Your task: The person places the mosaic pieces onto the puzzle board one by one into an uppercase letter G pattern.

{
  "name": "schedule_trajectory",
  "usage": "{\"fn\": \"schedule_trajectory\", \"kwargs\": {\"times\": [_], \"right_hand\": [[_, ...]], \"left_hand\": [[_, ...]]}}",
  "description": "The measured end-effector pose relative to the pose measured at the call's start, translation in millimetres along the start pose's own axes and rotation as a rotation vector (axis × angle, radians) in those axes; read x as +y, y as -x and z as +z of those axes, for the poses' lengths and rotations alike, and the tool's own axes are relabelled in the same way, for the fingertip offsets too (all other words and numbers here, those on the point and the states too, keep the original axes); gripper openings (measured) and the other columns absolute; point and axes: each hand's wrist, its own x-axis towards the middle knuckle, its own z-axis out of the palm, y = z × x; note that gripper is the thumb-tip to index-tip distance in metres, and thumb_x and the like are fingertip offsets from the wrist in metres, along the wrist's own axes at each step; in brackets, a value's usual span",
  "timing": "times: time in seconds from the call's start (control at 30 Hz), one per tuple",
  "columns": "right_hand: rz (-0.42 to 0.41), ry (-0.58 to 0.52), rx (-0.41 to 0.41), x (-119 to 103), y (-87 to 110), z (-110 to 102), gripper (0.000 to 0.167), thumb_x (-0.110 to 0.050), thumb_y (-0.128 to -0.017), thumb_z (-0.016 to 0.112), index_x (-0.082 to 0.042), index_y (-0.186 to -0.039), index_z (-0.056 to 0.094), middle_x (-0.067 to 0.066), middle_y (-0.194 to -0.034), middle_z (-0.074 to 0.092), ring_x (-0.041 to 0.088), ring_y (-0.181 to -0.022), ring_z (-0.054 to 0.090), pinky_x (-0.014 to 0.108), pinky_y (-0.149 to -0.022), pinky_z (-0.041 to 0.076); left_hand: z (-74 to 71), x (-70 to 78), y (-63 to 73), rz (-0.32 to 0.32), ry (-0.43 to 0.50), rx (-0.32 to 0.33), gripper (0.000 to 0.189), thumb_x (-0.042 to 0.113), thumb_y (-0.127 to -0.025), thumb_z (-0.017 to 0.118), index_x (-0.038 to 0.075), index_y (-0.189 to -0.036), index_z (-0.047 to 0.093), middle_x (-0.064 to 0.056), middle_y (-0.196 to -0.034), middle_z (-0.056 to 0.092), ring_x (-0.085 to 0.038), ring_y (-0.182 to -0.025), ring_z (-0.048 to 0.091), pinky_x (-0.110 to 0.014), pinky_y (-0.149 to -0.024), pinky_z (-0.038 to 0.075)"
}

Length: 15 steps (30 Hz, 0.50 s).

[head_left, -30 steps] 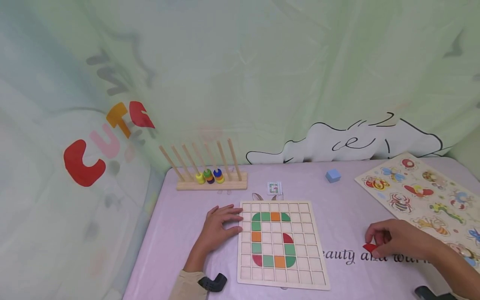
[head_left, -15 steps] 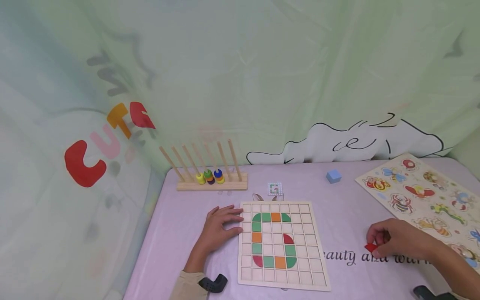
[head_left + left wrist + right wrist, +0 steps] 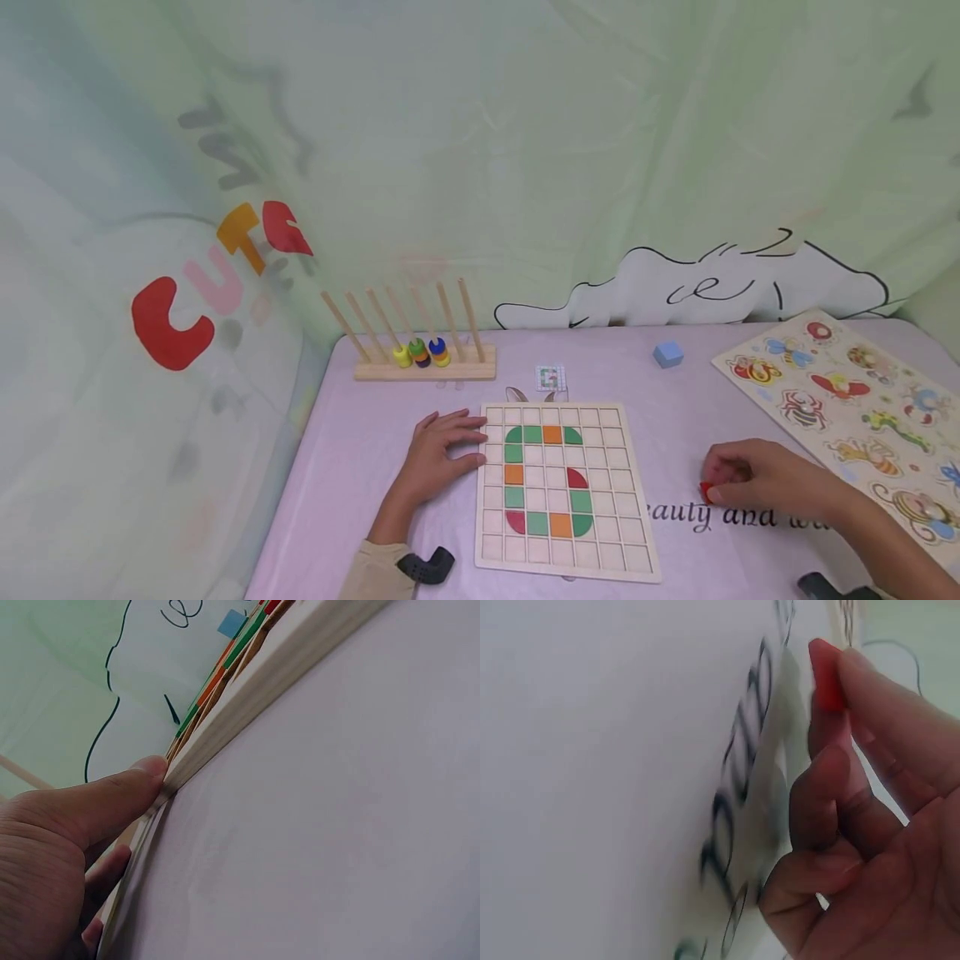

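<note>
My right hand [image 3: 772, 481] pinches a small red tile [image 3: 707, 492] between thumb and fingers, right of the board and apart from it. In the right wrist view the red tile [image 3: 826, 675] sticks out past the thumb tip, the other fingers curled below. A wooden grid board [image 3: 611, 504] lies flat in the middle, with green, orange and red tiles forming a G-like outline. My left hand [image 3: 435, 462] rests along its left side, fingers fairly straight. The left wrist view shows the thumb [image 3: 150, 769] touching the board's edge [image 3: 247, 712].
A pattern card [image 3: 551, 378] lies behind the board. Further back left stands a wooden peg rack [image 3: 423, 374] with several coloured rings. A blue block [image 3: 667, 354] sits at the back right. An insect puzzle board [image 3: 825, 412] lies along the table's right side.
Over the last half second my right hand has shifted left towards the board, carrying the red tile. My left hand stays against the board's side.
</note>
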Motion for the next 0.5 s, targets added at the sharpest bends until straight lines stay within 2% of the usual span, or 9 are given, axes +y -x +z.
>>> {"fn": "schedule_trajectory", "kwargs": {"times": [0.17,0.33,0.5], "right_hand": [[-0.043,-0.033,-0.002,-20,-12.0,8,0.008,-0.026,-0.097,0.069,-0.021,-0.101,0.073,-0.007,-0.088,0.07,0.008,-0.081,0.061,0.02,-0.067,0.045],[-0.084,-0.058,0.004,-41,-23.8,15,0.008,-0.022,-0.098,0.068,-0.018,-0.103,0.073,-0.004,-0.094,0.069,0.007,-0.082,0.061,0.02,-0.069,0.049],[-0.07,-0.081,-0.001,-56,-39.1,23,0.011,-0.024,-0.097,0.069,-0.018,-0.106,0.073,-0.002,-0.097,0.07,0.008,-0.083,0.062,0.019,-0.072,0.05]], "left_hand": [[-0.8,1.5,-0.2,-0.003,-0.007,-0.007,0.027,0.033,-0.087,0.081,0.026,-0.114,0.078,0.013,-0.137,0.067,-0.018,-0.144,0.049,-0.056,-0.125,0.018],[-1.2,2.3,-0.7,0.0,-0.012,-0.008,0.028,0.034,-0.087,0.081,0.027,-0.114,0.078,0.013,-0.137,0.067,-0.018,-0.144,0.049,-0.057,-0.125,0.019],[-0.5,1.1,-0.6,-0.001,-0.016,-0.008,0.028,0.034,-0.087,0.081,0.027,-0.113,0.078,0.013,-0.137,0.067,-0.018,-0.144,0.049,-0.056,-0.125,0.019]]}}
